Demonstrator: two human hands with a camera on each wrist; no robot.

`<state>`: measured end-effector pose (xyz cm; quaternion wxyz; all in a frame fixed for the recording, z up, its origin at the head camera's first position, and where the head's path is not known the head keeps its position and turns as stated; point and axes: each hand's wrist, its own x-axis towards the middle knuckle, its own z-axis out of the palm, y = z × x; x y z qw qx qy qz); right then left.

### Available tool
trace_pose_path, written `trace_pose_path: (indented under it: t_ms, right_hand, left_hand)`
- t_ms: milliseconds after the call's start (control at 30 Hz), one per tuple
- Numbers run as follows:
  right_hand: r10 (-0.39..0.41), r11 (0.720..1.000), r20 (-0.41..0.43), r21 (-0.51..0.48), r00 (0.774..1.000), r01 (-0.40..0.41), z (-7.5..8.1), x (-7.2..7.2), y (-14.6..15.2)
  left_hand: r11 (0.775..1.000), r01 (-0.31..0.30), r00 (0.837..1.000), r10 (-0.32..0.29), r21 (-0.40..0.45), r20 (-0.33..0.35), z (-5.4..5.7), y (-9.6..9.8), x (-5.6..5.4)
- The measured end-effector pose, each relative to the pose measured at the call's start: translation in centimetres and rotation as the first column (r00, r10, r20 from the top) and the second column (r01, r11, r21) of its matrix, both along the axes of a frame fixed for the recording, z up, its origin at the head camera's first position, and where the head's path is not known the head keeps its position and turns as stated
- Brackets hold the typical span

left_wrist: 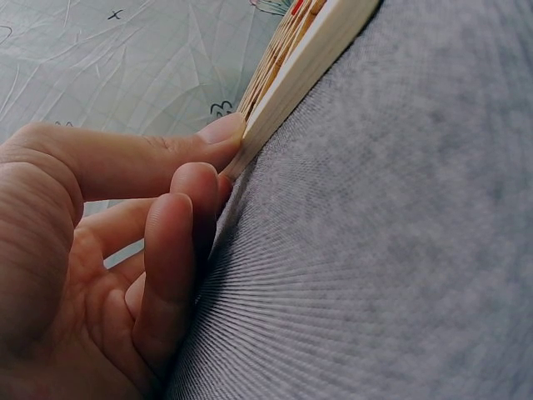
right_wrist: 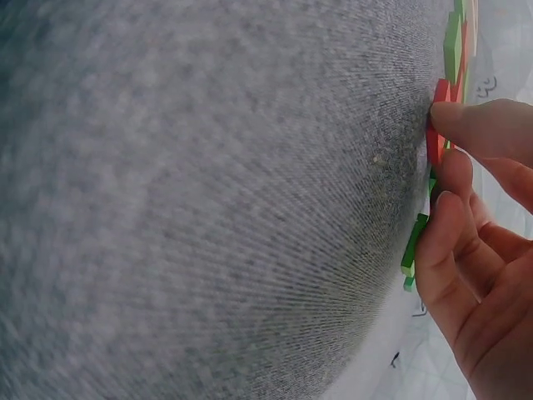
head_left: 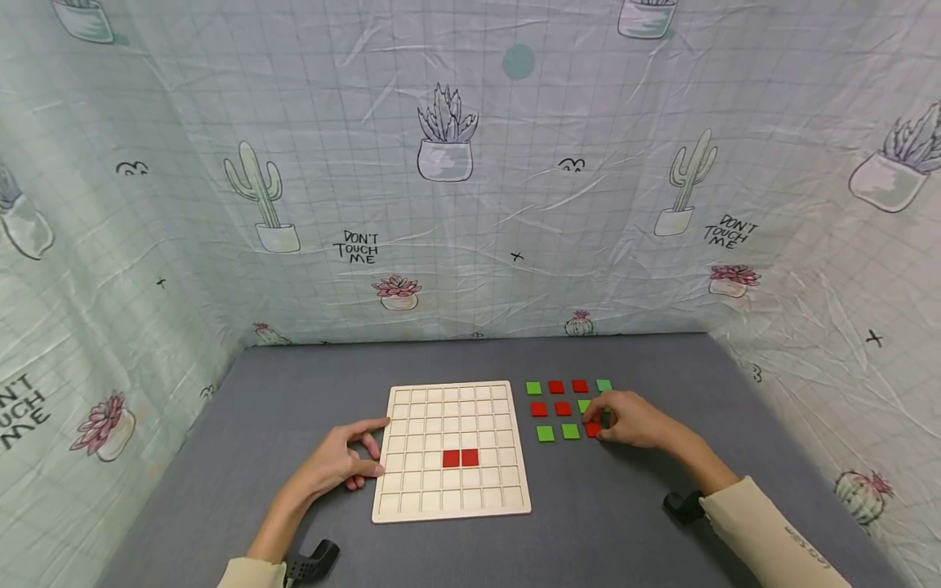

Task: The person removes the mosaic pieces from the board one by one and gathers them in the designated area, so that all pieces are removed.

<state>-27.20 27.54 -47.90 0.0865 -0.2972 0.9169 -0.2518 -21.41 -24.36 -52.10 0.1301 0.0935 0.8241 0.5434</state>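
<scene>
A pale wooden grid board [head_left: 412,498] lies flat on the grey tabletop, with two red square tiles side by side in its cells, the left one [head_left: 451,458] touching or nearly touching the right one [head_left: 470,457]. My left hand [head_left: 338,457] rests against the board's left edge, thumb and index finger set apart along it. The left wrist view shows the thumb on the board's side [left_wrist: 291,92]. To the right, my right hand [head_left: 635,418] pinches a red tile [right_wrist: 438,125] at the front right of the loose tiles, and hides part of it.
Loose red and green tiles stand in rows right of the board, among them a green tile [head_left: 545,434] and a red tile [head_left: 539,409]. A cactus-print cloth [head_left: 478,212] hangs behind and at both sides of the grey tabletop [head_left: 309,384]. Both wrists carry black devices.
</scene>
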Motion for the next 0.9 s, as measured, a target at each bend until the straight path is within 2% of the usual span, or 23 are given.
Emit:
trace_pose_path:
  t_ms: [167,433,700,900]
  right_hand:
    - [0.011,1.0,0.012,-0.001,1.0,-0.011,0.1,-0.2,0.0]
    - [0.013,1.0,-0.055,-0.013,0.998,-0.014,0.6,-0.1,-0.6]
    - [0.041,0.997,-0.097,-0.059,0.994,-0.047,1.1,-0.5,-3.4]
    - [0.082,0.988,-0.08,-0.124,0.993,-0.091,1.3,-0.6,-5.9]
  left_hand:
    - [1.0,0.004,1.0,-0.004,-0.001,-0.013,-0.1,-0.1,0.0]
    - [1.0,0.01,1.0,-0.01,-0.004,-0.023,-0.2,-0.1,0.1]
    - [1.0,-0.004,1.0,0.004,-0.004,-0.002,-0.1,-0.2,0.1]
    - [1.0,0.0,1.0,0.0,-0.007,0.002,0.0,-0.1,0.2]
